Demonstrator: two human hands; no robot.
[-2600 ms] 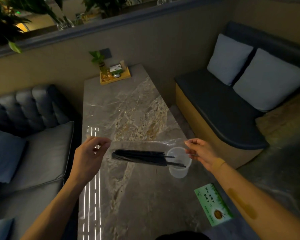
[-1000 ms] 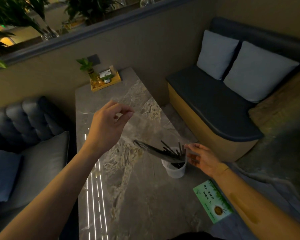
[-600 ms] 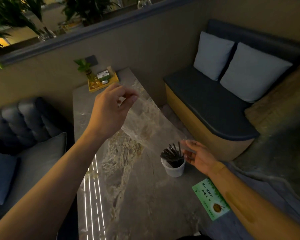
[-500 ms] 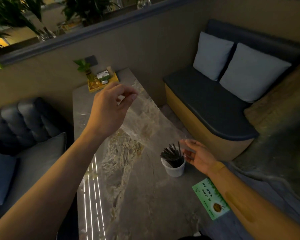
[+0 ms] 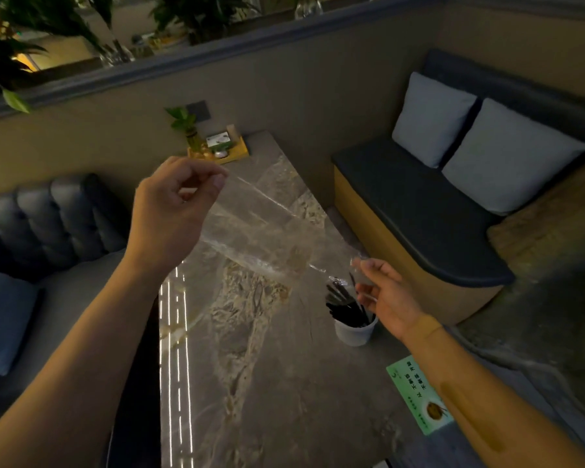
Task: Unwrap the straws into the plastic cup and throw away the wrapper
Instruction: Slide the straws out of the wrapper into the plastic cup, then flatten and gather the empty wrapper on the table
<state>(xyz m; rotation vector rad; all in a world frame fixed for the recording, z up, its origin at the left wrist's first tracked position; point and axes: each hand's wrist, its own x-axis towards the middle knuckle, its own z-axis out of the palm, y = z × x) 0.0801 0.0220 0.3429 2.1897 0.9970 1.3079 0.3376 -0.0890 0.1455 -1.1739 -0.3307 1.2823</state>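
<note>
Wrapper (image 5: pixel 267 238): one, clear, empty, stretched slanting from upper left down to lower right.
Left hand (image 5: pixel 173 211): upper end pinched.
Right hand (image 5: pixel 385 292): lower end pinched.
Straws (image 5: pixel 347 305): dark bundle, uncountable, stood in one plastic cup (image 5: pixel 355 332) on the desk (image 5: pixel 267 383).

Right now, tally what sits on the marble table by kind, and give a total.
Plastic cup holding black straws: 1
Green card: 1
Yellow tray with a small plant: 1
Total: 3
The straws are too bunched to count; the clear wrapper is held above the table.
</note>
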